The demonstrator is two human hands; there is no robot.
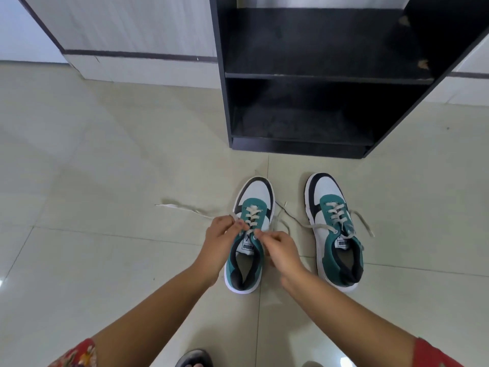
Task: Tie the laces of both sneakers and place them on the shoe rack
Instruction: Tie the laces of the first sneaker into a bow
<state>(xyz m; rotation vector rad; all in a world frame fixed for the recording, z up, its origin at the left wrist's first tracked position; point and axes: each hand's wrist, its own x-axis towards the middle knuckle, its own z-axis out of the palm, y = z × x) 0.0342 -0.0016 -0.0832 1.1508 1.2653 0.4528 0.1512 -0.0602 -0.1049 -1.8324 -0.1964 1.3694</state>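
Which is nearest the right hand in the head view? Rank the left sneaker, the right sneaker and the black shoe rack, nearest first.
From the right hand:
1. Left teal-and-white sneaker, touching, under both hands.
2. Right teal-and-white sneaker, to its right on the floor.
3. Black wooden shoe rack, ahead against the wall.

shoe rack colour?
Black shoe rack, clearest in the head view.

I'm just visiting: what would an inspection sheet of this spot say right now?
Surface: pale tiled floor, glossy.
Job's things: left sneaker and right sneaker side by side on the floor, toes toward the black shoe rack; laces loose on both; rack shelves hold no shoes.
Clutter: dark footwear at the bottom edge.
Grippers: left hand and right hand each pinch a lace at the left sneaker's tongue.
Cables: nothing seen.
Surroundings: white cabinet with dark trim behind.
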